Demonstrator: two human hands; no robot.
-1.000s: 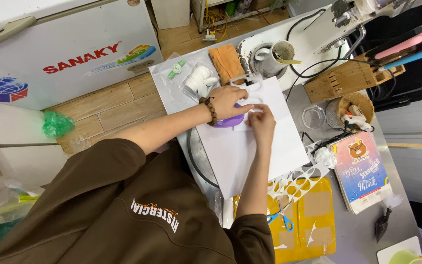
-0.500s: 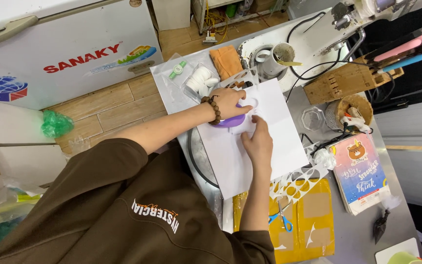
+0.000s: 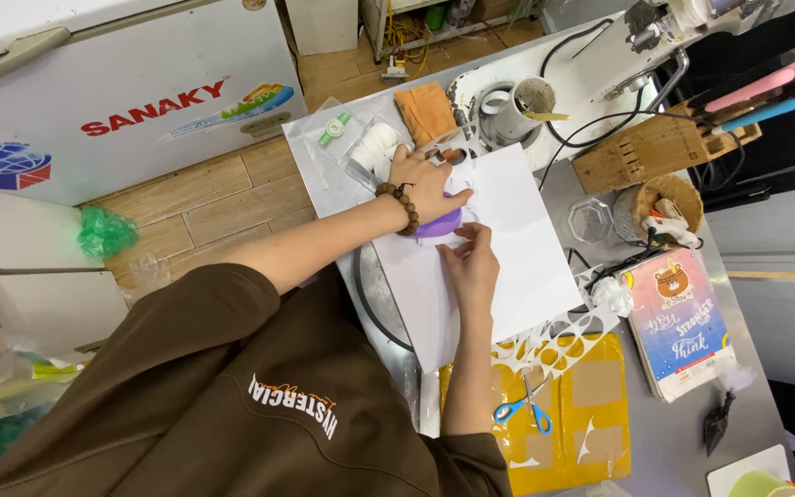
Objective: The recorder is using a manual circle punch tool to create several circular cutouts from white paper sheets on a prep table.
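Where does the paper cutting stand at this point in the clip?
Done: a white scrap sheet full of round cut-outs lies over the yellow envelope, beside blue-handled scissors. In hand: the left hand presses a purple tool on the white paper while the right hand holds the sheet flat. Left: most of this sheet looks uncut.
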